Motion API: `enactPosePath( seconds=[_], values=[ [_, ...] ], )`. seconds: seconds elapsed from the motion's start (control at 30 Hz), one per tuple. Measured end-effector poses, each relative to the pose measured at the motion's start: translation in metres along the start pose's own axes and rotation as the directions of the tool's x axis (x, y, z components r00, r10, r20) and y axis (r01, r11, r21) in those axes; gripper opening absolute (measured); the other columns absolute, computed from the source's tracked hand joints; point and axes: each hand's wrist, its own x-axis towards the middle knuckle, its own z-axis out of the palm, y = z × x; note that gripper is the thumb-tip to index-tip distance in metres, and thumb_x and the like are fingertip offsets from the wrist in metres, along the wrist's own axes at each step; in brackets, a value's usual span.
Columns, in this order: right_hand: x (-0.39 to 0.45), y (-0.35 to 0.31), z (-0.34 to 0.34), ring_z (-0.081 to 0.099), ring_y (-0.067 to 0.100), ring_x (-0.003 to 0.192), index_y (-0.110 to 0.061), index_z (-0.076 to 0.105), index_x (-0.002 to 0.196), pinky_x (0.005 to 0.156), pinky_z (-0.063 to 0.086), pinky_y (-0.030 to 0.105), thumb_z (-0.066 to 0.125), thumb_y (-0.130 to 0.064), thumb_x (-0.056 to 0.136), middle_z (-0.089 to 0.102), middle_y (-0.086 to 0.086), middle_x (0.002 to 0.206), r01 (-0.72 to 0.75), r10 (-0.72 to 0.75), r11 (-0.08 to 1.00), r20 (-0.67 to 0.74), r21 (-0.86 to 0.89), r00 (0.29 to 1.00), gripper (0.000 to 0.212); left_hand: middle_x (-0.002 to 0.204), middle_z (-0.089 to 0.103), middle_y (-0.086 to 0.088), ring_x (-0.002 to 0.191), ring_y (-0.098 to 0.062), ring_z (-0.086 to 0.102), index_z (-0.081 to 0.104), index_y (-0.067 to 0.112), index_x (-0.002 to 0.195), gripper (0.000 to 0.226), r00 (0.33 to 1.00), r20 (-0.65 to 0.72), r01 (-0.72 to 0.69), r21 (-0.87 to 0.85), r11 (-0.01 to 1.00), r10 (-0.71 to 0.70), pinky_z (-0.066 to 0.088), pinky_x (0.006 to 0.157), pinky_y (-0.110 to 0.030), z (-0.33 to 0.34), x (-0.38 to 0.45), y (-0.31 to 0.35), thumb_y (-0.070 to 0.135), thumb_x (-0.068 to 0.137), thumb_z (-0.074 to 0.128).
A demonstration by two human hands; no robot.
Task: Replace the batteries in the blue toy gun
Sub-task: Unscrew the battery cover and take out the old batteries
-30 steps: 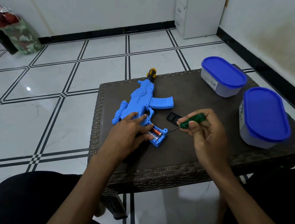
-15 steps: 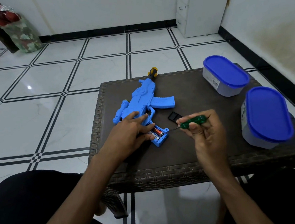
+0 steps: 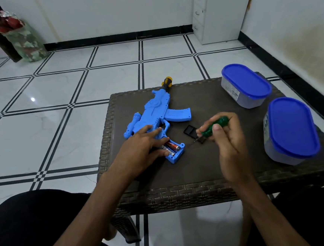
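Observation:
The blue toy gun [image 3: 156, 113] lies flat on the dark wicker table [image 3: 199, 170], its orange-tipped muzzle at the far edge. Its stock is uncovered and batteries [image 3: 171, 147] show inside the compartment. My left hand [image 3: 140, 151] rests on the gun's rear, fingers spread beside the batteries, pressing it down. My right hand [image 3: 228, 137] grips a green-handled screwdriver [image 3: 214, 128], its thin tip pointing left and down toward the table, just right of the stock. A small black compartment cover [image 3: 189, 130] lies on the table by the screwdriver.
Two blue-lidded plastic containers stand on the table's right side, one far [image 3: 246, 85] and one near [image 3: 291, 130]. A white drawer cabinet [image 3: 212, 12] stands by the back wall. My dark-clothed knees frame the table's near edge over tiled floor.
My right hand with the screwdriver has shifted slightly right, away from the compartment. The left hand and the gun have stayed in place.

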Motion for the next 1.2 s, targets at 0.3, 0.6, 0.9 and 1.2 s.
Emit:
enactPosePath(
  seconds=[0.3, 0.6, 0.9, 1.2],
  values=[
    [0.027, 0.018, 0.010, 0.047, 0.008, 0.070, -0.022, 0.040, 0.086, 0.059, 0.040, 0.023, 0.077, -0.039, 0.077, 0.050, -0.009, 0.082, 0.183, 0.190, 0.680, 0.412, -0.710, 0.891, 0.042, 0.153, 0.035, 0.011, 0.143, -0.012, 0.026, 0.045, 0.030, 0.142, 0.080, 0.992, -0.120, 0.038, -0.046, 0.998, -0.043, 0.036, 0.110, -0.041, 0.004, -0.002, -0.011, 0.066, 0.073, 0.061],
    [0.032, 0.018, 0.025, 0.047, -0.004, 0.056, -0.025, 0.039, 0.086, 0.052, 0.031, 0.014, 0.075, -0.029, 0.081, 0.064, -0.011, 0.086, 0.287, 0.190, 0.600, 0.482, -0.747, 0.856, 0.037, 0.152, 0.035, 0.017, 0.142, -0.009, 0.025, 0.045, 0.035, 0.141, 0.077, 0.988, -0.135, 0.064, -0.055, 0.996, -0.071, 0.040, 0.106, -0.038, 0.003, -0.002, -0.010, 0.065, 0.072, 0.064],
    [0.037, 0.013, -0.022, 0.053, 0.000, 0.066, -0.020, 0.047, 0.093, 0.053, 0.038, 0.015, 0.073, -0.021, 0.084, 0.056, -0.010, 0.080, -0.084, 0.111, 0.561, -0.026, -0.823, 0.993, 0.028, 0.152, 0.035, 0.016, 0.143, -0.009, 0.024, 0.045, 0.033, 0.141, 0.079, 0.989, -0.125, 0.067, -0.081, 0.994, -0.077, 0.038, 0.108, -0.040, 0.003, -0.002, -0.010, 0.066, 0.071, 0.064],
    [0.047, 0.032, -0.035, 0.060, 0.015, 0.083, -0.019, 0.045, 0.107, 0.060, 0.045, 0.024, 0.069, -0.026, 0.088, 0.062, 0.003, 0.098, -0.196, 0.289, 0.378, -0.086, -0.905, 0.953, 0.032, 0.153, 0.032, 0.015, 0.144, -0.010, 0.022, 0.045, 0.031, 0.142, 0.078, 0.990, -0.120, 0.068, -0.098, 0.993, -0.080, 0.034, 0.111, -0.040, 0.005, -0.003, -0.008, 0.062, 0.073, 0.065]
  ],
)
